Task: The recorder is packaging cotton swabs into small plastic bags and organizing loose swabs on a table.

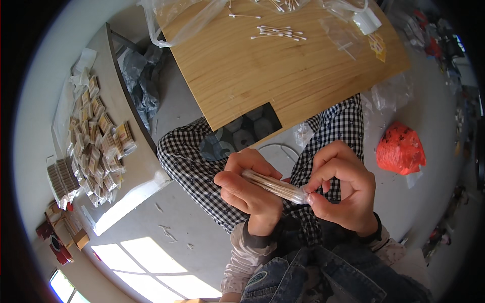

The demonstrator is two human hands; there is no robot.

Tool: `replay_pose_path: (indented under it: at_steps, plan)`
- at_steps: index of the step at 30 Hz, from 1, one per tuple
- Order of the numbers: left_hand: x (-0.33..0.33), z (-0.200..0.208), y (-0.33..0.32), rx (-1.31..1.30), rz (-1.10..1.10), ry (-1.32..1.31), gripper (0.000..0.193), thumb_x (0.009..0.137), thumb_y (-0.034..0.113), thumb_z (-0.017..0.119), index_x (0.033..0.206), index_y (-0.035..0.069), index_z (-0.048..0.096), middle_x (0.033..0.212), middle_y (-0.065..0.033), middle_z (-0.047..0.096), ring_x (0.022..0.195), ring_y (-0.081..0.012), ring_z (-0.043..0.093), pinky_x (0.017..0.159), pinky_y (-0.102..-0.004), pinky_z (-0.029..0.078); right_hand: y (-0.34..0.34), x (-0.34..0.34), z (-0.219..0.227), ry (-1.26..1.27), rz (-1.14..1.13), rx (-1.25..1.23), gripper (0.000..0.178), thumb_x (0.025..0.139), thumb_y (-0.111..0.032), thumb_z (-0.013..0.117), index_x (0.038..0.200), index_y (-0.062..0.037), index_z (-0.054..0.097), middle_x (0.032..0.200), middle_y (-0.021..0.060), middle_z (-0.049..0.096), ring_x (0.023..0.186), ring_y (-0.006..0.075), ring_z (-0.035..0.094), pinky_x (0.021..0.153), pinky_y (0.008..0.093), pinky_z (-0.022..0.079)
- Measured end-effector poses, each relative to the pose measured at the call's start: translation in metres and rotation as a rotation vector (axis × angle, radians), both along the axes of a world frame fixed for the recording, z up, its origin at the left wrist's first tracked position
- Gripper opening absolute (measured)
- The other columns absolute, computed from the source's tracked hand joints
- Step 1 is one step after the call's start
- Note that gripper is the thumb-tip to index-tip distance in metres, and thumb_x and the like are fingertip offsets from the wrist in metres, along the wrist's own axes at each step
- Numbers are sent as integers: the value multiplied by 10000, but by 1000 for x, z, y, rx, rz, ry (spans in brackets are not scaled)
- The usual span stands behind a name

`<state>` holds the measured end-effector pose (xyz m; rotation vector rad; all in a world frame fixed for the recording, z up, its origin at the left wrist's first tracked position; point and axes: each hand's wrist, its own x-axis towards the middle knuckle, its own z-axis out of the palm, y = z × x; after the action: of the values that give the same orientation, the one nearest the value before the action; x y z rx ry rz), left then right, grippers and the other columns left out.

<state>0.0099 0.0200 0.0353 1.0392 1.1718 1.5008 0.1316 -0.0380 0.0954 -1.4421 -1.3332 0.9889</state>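
Note:
A clear plastic packet of cotton swabs (277,187) is held between my two hands above my lap. My left hand (251,189) is closed round its left part, with the thumb along one side and the fingers along the other. At the packet's right end, my right hand (343,189) pinches the clear plastic between thumb and forefinger. The swabs lie side by side in a flat bundle. Several loose cotton swabs (279,33) lie in a small pile on the wooden table (293,76) in front of me.
A side table at left bears a heap of filled swab packets (93,146). Clear plastic bags (184,20) lie at the wooden table's far edge, near a white cylindrical object (367,21) and a yellow packet (377,46). A red plastic bag (400,149) sits on the floor at right.

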Motion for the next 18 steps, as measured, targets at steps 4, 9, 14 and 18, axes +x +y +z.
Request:
replay_pose_path:
  at_steps: [4, 9, 14, 18]
  plan:
    - [1, 6, 0, 1, -21, -27, 710, 1014, 616, 201, 608, 86, 442, 427, -42, 412, 339, -109, 374, 338, -224, 246, -1, 1, -1, 98, -2, -15, 160, 694, -5, 749, 832, -43, 677, 916, 43, 563, 709, 81, 496, 563, 210, 385]
    - [1, 8, 0, 9, -17, 2, 726, 1010, 627, 175, 595, 91, 435, 426, -42, 412, 331, -109, 354, 336, -221, 230, 1, -1, 2, 82, 18, -17, 154, 677, 10, 713, 792, -47, 629, 901, 41, 540, 691, 88, 475, 560, 213, 372]
    - [-1, 6, -2, -48, -92, -64, 747, 1002, 635, 150, 619, 72, 457, 459, -49, 448, 351, -113, 396, 353, -229, 277, 2, -4, 4, 42, 44, -26, 165, 674, 13, 683, 785, -54, 580, 887, 35, 515, 699, 97, 469, 563, 223, 370]
    - [1, 5, -1, -35, -35, -111, 729, 1008, 633, 197, 584, 89, 434, 423, -41, 397, 326, -115, 346, 335, -233, 237, 2, -5, 4, 81, 61, -51, 170, 689, 13, 664, 804, -57, 560, 888, 37, 502, 709, 107, 464, 576, 232, 378]
